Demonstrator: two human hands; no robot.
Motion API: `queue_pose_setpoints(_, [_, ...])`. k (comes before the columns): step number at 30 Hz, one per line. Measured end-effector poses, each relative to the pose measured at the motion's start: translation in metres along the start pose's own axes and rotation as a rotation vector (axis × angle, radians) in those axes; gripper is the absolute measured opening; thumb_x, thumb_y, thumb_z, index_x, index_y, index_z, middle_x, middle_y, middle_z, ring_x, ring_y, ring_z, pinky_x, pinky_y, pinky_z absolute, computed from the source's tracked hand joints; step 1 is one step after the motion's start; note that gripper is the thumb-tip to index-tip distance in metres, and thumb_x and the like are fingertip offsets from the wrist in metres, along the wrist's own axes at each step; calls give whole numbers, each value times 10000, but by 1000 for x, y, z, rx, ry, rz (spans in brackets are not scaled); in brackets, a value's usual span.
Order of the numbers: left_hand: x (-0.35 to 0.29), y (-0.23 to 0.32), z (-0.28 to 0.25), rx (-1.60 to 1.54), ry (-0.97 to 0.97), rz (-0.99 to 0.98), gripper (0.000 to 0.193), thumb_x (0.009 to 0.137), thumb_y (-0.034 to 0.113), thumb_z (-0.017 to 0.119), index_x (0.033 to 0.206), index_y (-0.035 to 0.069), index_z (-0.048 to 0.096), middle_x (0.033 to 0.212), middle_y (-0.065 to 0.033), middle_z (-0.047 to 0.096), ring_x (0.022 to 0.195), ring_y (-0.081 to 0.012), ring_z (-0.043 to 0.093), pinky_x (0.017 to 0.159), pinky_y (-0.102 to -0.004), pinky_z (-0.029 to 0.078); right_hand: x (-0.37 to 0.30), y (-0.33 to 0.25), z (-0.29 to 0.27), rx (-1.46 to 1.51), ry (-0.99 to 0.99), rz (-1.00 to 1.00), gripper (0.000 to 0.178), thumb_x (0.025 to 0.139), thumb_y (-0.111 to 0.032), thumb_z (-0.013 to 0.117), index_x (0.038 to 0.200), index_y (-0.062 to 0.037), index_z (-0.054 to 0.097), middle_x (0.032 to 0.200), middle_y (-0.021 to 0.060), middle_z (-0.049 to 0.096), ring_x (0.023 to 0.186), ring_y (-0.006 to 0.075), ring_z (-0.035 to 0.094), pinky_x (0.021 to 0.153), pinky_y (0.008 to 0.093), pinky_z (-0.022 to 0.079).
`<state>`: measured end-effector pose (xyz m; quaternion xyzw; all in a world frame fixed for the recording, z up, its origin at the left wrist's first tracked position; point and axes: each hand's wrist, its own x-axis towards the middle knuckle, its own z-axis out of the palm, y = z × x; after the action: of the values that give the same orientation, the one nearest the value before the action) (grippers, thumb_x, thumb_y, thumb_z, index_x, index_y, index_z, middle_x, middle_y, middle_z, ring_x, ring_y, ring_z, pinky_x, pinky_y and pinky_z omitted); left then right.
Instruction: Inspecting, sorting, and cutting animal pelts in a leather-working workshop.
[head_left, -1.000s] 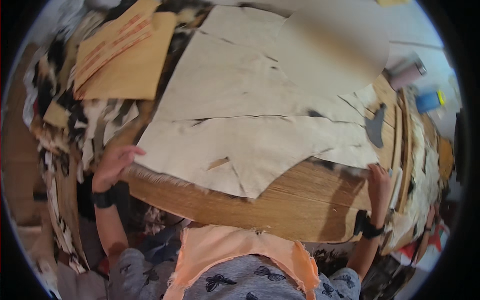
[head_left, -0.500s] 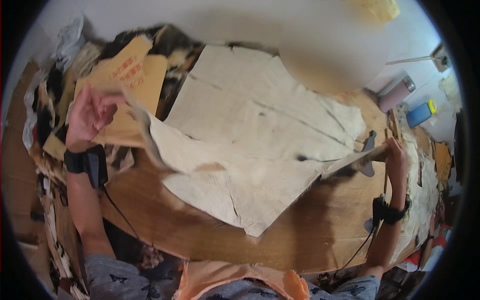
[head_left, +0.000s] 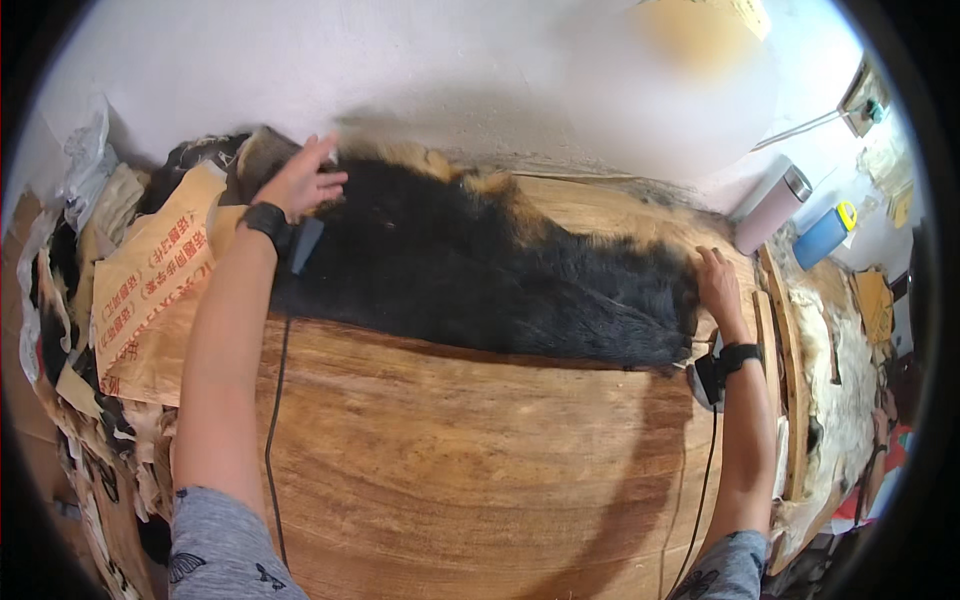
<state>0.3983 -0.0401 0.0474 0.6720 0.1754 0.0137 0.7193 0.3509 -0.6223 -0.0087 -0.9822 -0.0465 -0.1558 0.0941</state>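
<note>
A black fur pelt [head_left: 490,270] with tan-brown edges lies fur side up in a long strip across the wooden table [head_left: 450,450]. Over its upper left end is my left hand [head_left: 303,182], fingers spread and holding nothing; whether they touch the fur I cannot tell. My right hand [head_left: 720,288] rests at the pelt's right end, its fingers slightly bent and apart beside the fur's edge. Under the right wrist, a grey metal piece [head_left: 703,388] shows in part. The pelt's pale underside is hidden.
Brown paper [head_left: 150,270] with red print lies at the left, by a heap of fur scraps [head_left: 85,400]. A pink flask [head_left: 773,210] and a blue bottle [head_left: 825,237] stand at the back right. Wooden strips [head_left: 790,370] and a pale hide [head_left: 840,400] lie along the right.
The hide, earlier raised at two corners with its pale side up, now lies black fur up, farther back. My left hand has let go and moved right; my right hand has moved left and let go.
</note>
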Motion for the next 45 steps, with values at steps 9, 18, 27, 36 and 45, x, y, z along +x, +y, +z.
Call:
queue_pose_setpoints(9, [-64, -61, -76, 806, 137, 20, 412, 762, 314, 601, 997, -24, 579, 917, -142, 604, 833, -188, 560, 699, -292, 435, -86, -36, -36, 851, -327, 777, 203, 850, -187, 506, 948, -9, 512, 703, 94, 578, 612, 177, 614, 497, 259, 509])
queue_pose_setpoints(18, [-105, -80, -59, 990, 238, 125, 737, 664, 439, 655, 1146, -86, 464, 1106, -259, 521, 1009, -309, 531, 849, -338, 415, -129, -86, -31, 1491, -244, 939, 285, 853, -173, 517, 1008, 55, 444, 835, 161, 558, 708, 282, 618, 586, 328, 551])
queue_pose_setpoints(27, [-160, -48, -43, 534, 69, -345, 746, 658, 250, 736, 1218, -85, 374, 1229, -207, 433, 1141, -265, 416, 937, -321, 322, -108, -103, 3, 1802, 89, 960, 531, 772, -268, 649, 1133, -33, 339, 1195, 109, 369, 937, 242, 554, 701, 344, 505])
queue_pose_setpoints(36, [-228, -68, -60, 457, 13, -324, 510, 720, 176, 679, 1110, -81, 477, 1068, -179, 537, 1015, -255, 485, 852, -325, 360, -66, -70, 11, 1679, -63, 1238, 392, 670, -410, 721, 825, -128, 498, 648, 4, 529, 451, 87, 515, 325, 169, 388])
queue_pose_setpoints(45, [-227, -91, -66, 440, 78, -196, 512, 705, 143, 679, 1102, -104, 470, 1069, -170, 547, 1014, -225, 496, 869, -294, 352, -59, -70, 16, 1232, -72, 1020, 307, 736, -250, 610, 983, -102, 502, 846, 28, 501, 673, 162, 523, 468, 314, 412])
